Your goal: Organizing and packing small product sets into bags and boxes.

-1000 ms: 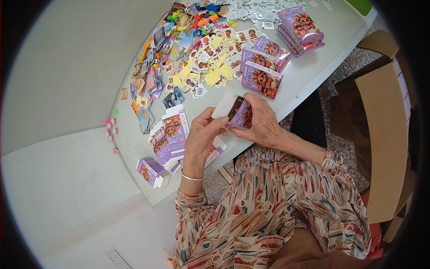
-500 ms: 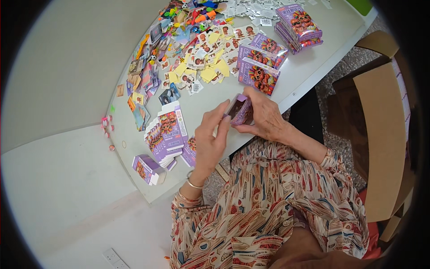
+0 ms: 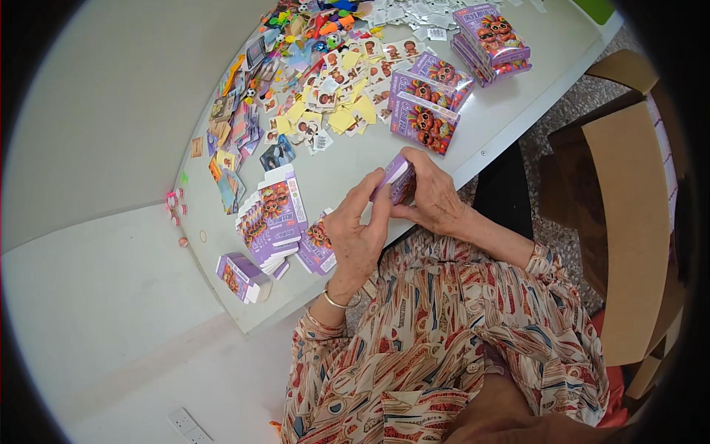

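Between my two hands is a small purple cardboard box [image 3: 400, 177], held above the table's near edge. My right hand [image 3: 438, 200] grips its right side, fingers over the far end and thumb below. At its left end, the fingers and thumb of my left hand [image 3: 360, 226] press on the box's edge, where the end now looks closed over. Flattened purple boxes [image 3: 275, 214] lie fanned in a stack left of my left hand, with another flat box [image 3: 318, 246] beside them. Beyond my right hand several filled-out purple boxes [image 3: 425, 126] lie overlapping.
A pile of purple boxes [image 3: 492, 37] stands at the far right of the white table [image 3: 340, 170]. Stickers and yellow papers [image 3: 333, 103], cards [image 3: 229, 181] and small colourful toys [image 3: 325, 33] spread across the back. One box [image 3: 242, 279] sits near the left corner. An open carton [image 3: 621, 229] stands right.
My left hand has moved right and closer to the box. The opening at the box's end, visible before, is now covered by a purple flap.
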`<state>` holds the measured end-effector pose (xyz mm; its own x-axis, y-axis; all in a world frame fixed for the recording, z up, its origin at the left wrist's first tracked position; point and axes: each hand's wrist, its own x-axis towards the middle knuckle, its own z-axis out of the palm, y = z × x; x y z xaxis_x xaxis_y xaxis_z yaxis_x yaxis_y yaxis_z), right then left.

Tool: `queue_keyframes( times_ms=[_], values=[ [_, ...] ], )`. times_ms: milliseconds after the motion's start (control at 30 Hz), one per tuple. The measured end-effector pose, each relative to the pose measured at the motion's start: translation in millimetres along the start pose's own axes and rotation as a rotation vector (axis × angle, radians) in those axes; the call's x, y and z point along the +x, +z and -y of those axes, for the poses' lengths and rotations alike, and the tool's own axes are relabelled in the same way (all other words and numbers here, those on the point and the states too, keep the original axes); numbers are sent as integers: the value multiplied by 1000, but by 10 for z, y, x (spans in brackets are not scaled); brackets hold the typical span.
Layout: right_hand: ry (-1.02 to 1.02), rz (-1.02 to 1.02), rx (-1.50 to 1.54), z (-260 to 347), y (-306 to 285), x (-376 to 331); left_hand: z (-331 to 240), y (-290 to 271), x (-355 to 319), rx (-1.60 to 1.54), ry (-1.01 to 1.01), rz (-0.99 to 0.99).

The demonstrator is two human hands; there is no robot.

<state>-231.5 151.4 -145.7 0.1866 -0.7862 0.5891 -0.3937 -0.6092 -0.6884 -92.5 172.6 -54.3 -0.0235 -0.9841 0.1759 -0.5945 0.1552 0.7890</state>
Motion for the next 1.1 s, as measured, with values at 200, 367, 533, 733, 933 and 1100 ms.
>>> queue_keyframes(
  times_ms=[200, 367, 533, 733, 933, 1100],
  values=[
    [-16, -25, 49, -24, 4, -46, 9, 73, -43, 53, 105, -73],
    [-22, 30, 40, -21, -77, -31, -21, 122, -128, 311, 412, -24],
    [9, 88, 44, 2, -85, -3, 89, 189, -193, 453, 515, -52],
    [-93, -6, -149, -30, -107, 17, 174, 248, -196, 416, 562, -113],
    [-42, -69, -108, 112, -435, 156, 130, 87, -38, 205, 389, -1],
    [141, -152, -191, -169, -875, 690, 159, 220, 266, -493, -64, 63]
  ],
)
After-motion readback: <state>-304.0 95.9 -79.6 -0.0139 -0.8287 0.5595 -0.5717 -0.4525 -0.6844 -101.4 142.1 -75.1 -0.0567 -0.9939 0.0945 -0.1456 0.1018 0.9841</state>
